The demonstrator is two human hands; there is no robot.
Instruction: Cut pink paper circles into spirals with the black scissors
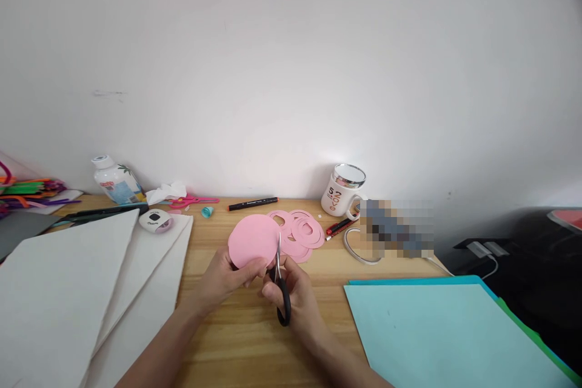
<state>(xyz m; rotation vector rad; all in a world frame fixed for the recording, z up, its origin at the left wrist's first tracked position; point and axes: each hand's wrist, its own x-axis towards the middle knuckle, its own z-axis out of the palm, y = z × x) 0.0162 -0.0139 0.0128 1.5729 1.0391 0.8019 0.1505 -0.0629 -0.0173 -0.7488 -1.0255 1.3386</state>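
Observation:
My left hand [227,276] pinches a round pink paper piece [253,239] at its lower edge, thumb on top. At the right edge of that paper are the metal blades of a pair of black-handled scissors [284,303]. My right hand [293,291] is closed round the scissors' handles, just right of my left hand. Behind the held paper, several pink paper rings and cut pieces [307,233] lie overlapping on the wooden table [222,339].
White boards [59,297] and a tape dispenser [156,220] are on the left. Along the wall stand a bottle [117,180], pink scissors [193,200], a black marker [253,204] and a mug [342,191]. Light blue sheets [445,333] lie at the right.

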